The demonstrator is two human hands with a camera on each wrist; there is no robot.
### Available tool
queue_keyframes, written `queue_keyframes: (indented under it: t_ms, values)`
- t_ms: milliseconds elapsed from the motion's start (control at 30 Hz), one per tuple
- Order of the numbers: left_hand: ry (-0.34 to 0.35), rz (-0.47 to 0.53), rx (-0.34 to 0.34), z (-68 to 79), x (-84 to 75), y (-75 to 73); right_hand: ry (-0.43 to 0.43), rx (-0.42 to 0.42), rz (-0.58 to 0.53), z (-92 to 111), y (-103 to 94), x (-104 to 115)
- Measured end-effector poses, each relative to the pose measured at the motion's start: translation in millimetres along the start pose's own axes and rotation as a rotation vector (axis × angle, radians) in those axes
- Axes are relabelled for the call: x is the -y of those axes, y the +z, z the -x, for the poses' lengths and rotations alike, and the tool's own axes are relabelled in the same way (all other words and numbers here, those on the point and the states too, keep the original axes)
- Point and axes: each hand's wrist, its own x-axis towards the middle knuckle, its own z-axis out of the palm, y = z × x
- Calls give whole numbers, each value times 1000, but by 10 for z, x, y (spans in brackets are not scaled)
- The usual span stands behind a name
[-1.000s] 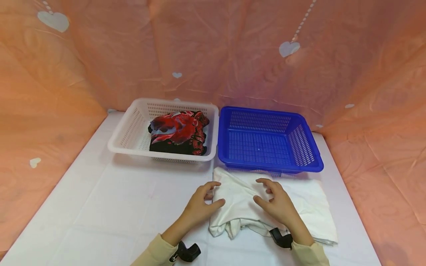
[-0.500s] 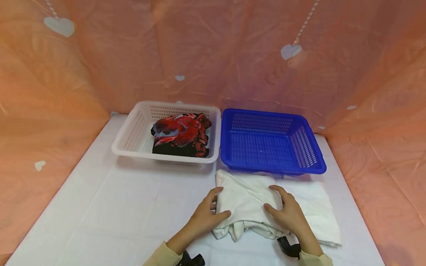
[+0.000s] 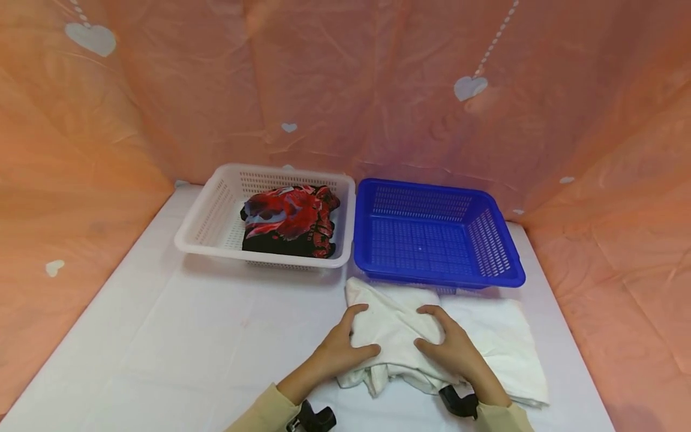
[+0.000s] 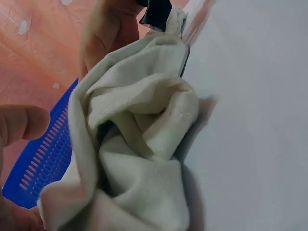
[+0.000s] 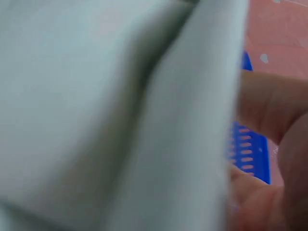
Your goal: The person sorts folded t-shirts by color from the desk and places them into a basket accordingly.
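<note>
A bunched white cloth bundle lies at the near side of the white-covered tabletop, just in front of a blue plastic mesh basket. The person's left grip is curled round its left side, thumb on top; the right grip holds its right side, fingers and thumb bent over the fabric.

The likeliest trouble is the bundle coming undone. Its near edge droops in loose folds, and the left wrist view shows a slack, hollow roll; if only the outer layers are held, a lift could let the inner ones slide out. Uneven pulling by the two grips would probably twist it too.

A flat white folded cloth lies by the bundle's right side, partly behind the right arm; whether the two are joined is unclear. If fabric is caught there, it could be dragged and lose its fold.

Moving forward too low, the bundle might catch the blue basket's near rim and shove it. The white plastic mesh basket, holding black-and-red printed fabric, sits right beside it and could be nudged along.
</note>
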Motion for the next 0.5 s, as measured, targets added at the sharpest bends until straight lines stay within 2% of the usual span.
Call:
queue_keyframes:
  t_ms: [100, 267, 333, 500]
  values:
    - [-3, -22, 7, 30, 3, -45, -17, 10, -77, 21, 59, -16]
    - [44, -17, 6, 103, 11, -154, -56, 4, -147, 110, 102, -11]
    - [77, -7, 18, 138, 0, -199, -86, 10, -173, 147, 94, 9]
    - [200, 18, 58, 230, -49, -265, -230, -16, -190, 230, 37, 99]
